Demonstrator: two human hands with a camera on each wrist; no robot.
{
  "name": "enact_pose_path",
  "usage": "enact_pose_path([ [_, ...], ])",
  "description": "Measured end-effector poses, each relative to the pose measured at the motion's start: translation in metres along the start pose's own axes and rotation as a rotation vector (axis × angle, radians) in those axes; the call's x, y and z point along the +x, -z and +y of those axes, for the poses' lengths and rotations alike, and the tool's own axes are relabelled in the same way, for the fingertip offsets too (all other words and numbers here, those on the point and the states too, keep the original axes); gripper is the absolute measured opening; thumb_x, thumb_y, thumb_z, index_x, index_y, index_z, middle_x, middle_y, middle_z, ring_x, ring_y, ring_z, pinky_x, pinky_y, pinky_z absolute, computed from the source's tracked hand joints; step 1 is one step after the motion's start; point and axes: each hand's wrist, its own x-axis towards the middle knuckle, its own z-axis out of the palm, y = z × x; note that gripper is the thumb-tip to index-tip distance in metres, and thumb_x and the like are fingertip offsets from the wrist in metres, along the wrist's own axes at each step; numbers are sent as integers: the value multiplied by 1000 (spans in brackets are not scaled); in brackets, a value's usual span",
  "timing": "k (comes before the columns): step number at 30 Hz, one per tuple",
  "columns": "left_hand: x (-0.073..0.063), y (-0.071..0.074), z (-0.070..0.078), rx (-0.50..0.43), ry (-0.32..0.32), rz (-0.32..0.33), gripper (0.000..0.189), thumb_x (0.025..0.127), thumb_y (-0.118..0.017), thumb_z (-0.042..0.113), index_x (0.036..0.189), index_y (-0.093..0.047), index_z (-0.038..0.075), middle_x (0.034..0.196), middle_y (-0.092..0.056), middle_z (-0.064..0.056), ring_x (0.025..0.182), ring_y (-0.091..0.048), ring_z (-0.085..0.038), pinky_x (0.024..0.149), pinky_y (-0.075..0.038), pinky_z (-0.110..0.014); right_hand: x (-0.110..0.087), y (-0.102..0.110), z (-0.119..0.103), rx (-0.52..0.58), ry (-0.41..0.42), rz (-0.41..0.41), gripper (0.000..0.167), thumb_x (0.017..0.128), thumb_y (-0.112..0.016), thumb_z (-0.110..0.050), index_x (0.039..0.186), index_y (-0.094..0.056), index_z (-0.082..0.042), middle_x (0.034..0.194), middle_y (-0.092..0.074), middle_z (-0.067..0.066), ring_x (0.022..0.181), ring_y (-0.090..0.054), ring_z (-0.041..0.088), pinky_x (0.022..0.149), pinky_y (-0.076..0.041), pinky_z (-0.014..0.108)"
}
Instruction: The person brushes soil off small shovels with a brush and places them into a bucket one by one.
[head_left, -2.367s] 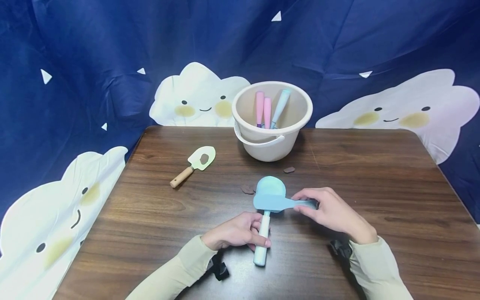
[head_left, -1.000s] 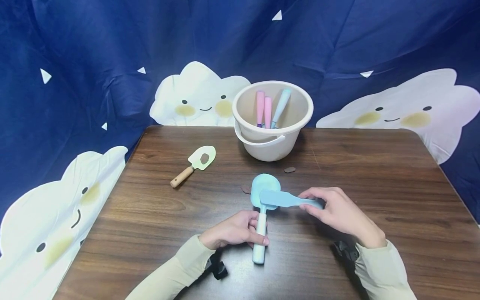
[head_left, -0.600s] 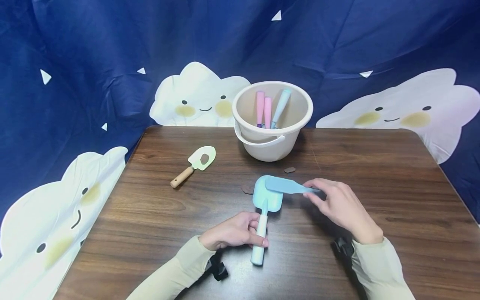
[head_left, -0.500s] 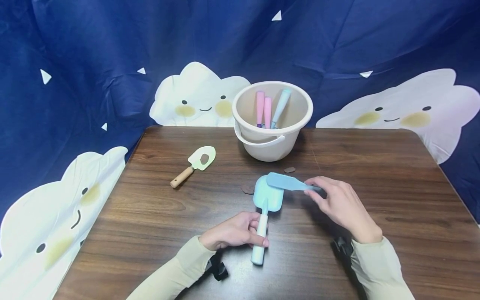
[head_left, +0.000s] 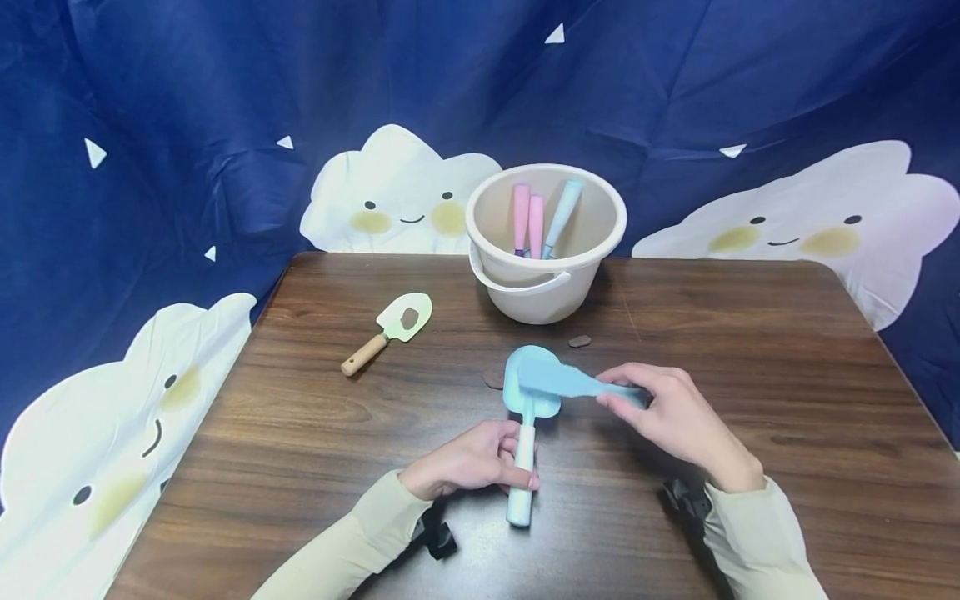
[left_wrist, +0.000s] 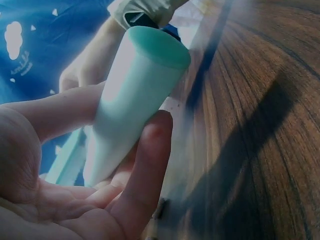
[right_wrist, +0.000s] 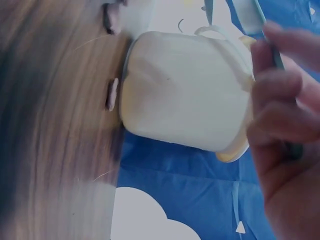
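Note:
In the head view my left hand (head_left: 480, 457) grips a light blue toy shovel (head_left: 521, 505) by its pale handle, with the scoop pointing away toward the bucket. Thumb and fingers curl round that handle (left_wrist: 140, 85) in the left wrist view. My right hand (head_left: 675, 412) pinches the thin handle of a flat blue spatula (head_left: 558, 379) from the right. Its blade lies across the shovel's scoop and hides part of it. In the right wrist view the right hand (right_wrist: 287, 115) is blurred, fingers bent round the handle.
Behind stands a beige bucket (head_left: 525, 300) holding pink and light blue handles. At left lies a green trowel (head_left: 397, 310) with a brown piece on its blade. Another brown piece (head_left: 580, 341) lies before the bucket, and one more (head_left: 492, 380) by the scoop.
The spatula's blade has slid over the scoop, first toward its far right edge, then back left and nearer. The shovel shifts slightly in my left hand. Bucket and trowel have stayed put.

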Motion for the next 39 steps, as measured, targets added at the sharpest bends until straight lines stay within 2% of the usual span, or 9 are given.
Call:
enact_pose_path([
  [5,2,0,1,5,2,9,27,77,-74,-5,91,-53,5,76,-65,0,64,-61,-5,60,-53,-21,0,0,-5,62,13,-107,21,82,-77,-13,99,-71,-23,88,-70,-13,73,-56,-1,64,-48,17],
  [13,1,-1,3,3,-8,-11,26,78,-73,-5,92,-53,4,75,-66,0,62,-60,-5,59,-52,-20,2,-3,-4,37,10,-142,19,83,-76,-13,99,-71,-21,89,-70,-11,74,-57,0,66,-50,21],
  [17,0,-2,4,-7,-3,-32,26,78,-73,-6,92,-53,4,76,-66,0,64,-62,-5,60,-52,-19,3,-6,-1,-10,52,-117,20,82,-77,-13,100,-71,-18,91,-71,-9,76,-58,0,67,-52,23],
  [20,-1,-2,3,-10,-8,-47,25,79,-72,-6,93,-54,2,77,-67,1,66,-63,-5,61,-51,-18,3,-8,-1,-63,86,-53,21,81,-77,-13,101,-71,-16,92,-71,-8,74,-57,1,65,-51,23],
  [25,-4,-3,2,12,-22,-65,25,79,-72,-4,96,-55,-3,77,-67,2,66,-62,-3,62,-48,-17,4,-11,-2,-142,74,67,22,82,-76,-13,103,-71,-15,92,-72,-5,62,-50,3,55,-44,21],
  [28,-4,-3,2,22,-23,-61,23,79,-73,-4,95,-56,-2,77,-67,3,66,-62,-3,63,-47,-17,4,-11,-2,-165,59,104,22,81,-77,-13,103,-71,-15,93,-73,-3,64,-55,6,57,-48,25],
  [30,-4,-2,2,24,-23,-57,23,79,-73,-4,93,-56,0,76,-67,3,65,-62,-3,62,-47,-18,3,-10,-2,-158,50,110,22,81,-77,-13,103,-72,-14,93,-73,-3,68,-59,7,61,-50,27],
  [33,-3,-1,2,34,-28,-35,24,78,-74,-4,90,-55,4,75,-66,3,63,-59,-2,60,-46,-17,2,-8,-4,-110,32,93,22,80,-77,-12,101,-72,-16,93,-72,-6,75,-62,6,67,-49,21],
  [39,0,2,1,28,-42,39,26,77,-74,-5,90,-53,6,73,-61,3,61,-56,-3,60,-48,-18,-3,2,-7,-5,27,5,21,79,-78,-9,96,-72,-19,87,-71,-10,69,-54,1,63,-42,11],
])
